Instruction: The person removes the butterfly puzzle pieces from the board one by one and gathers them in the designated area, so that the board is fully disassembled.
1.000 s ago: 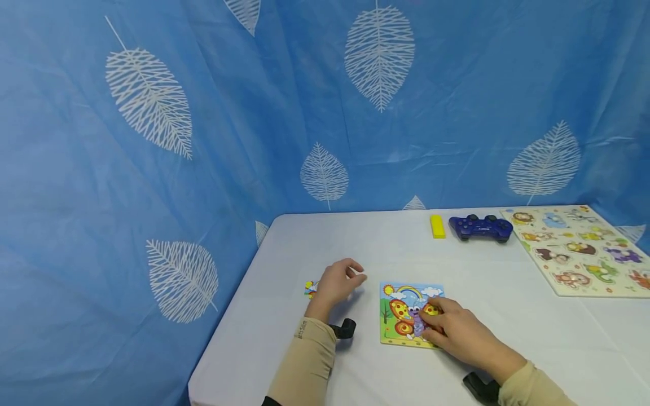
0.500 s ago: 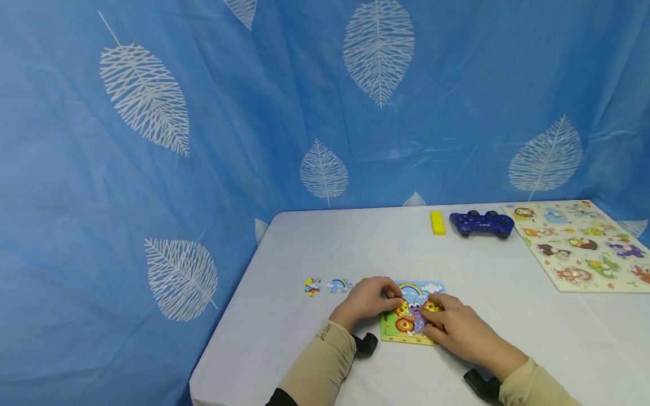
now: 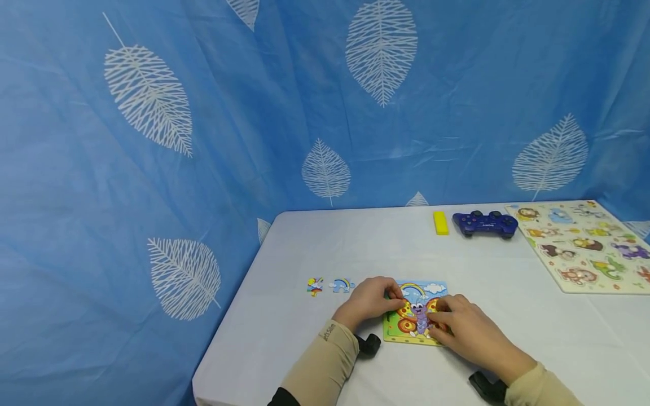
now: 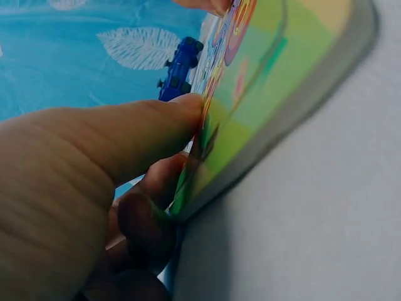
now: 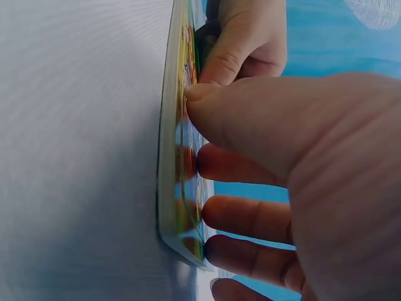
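Observation:
A small butterfly puzzle board lies flat on the white table, its rainbow and purple butterfly visible between the hands. Over its upper left part is my left hand; the thumb touches the picture face while the other fingers bend close to the edge. My right hand rests on the right wing. In the right wrist view its thumb and fingertips touch the face of the board, fingers only slightly bent. Each hand covers part of the picture, and no loose piece shows between the fingers.
Two loose puzzle pieces lie left of the board: a multicoloured one and a rainbow one. Farther back are a yellow block, a blue game controller and a large animal puzzle board. A blue leaf-patterned curtain hangs behind.
My left hand has moved right from beside the loose pieces onto the board, uncovering the rainbow piece. The right hand stays on the board, its fingers shifted slightly right.

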Available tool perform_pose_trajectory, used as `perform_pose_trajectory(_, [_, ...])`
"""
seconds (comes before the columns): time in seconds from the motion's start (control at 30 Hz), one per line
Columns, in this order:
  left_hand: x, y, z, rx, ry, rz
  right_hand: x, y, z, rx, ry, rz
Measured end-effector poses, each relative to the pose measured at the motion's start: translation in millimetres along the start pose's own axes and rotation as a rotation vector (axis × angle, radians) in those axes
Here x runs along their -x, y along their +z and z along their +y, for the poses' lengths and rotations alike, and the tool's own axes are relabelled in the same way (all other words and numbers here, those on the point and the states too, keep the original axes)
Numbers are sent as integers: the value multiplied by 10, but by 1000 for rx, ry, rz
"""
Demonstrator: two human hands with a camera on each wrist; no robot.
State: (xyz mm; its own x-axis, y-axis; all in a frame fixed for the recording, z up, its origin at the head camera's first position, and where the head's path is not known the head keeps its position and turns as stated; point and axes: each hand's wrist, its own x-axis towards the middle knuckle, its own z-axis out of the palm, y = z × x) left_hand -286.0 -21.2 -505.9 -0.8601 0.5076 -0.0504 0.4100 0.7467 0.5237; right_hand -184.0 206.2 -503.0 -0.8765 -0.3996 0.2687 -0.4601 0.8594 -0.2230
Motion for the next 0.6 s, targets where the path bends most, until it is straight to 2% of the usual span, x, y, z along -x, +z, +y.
perform_pose_trajectory(0.13, [3,2,14,-8,-11,2,-11,6,24,-15,-16,-4])
perform_pose_trajectory(0.3, [-16,-57,84,-79,-29,12,-49,-1,16,-53,-15,-31])
perform_pose_trajectory(0.47, [-105,-120,265,-29,-66,-30,-44,-14,14,-61,-6,-57])
perform_pose_trajectory(0.6, [-201,-71,423,-68,-53,-70,-9,-12,27,-51,-16,-49])
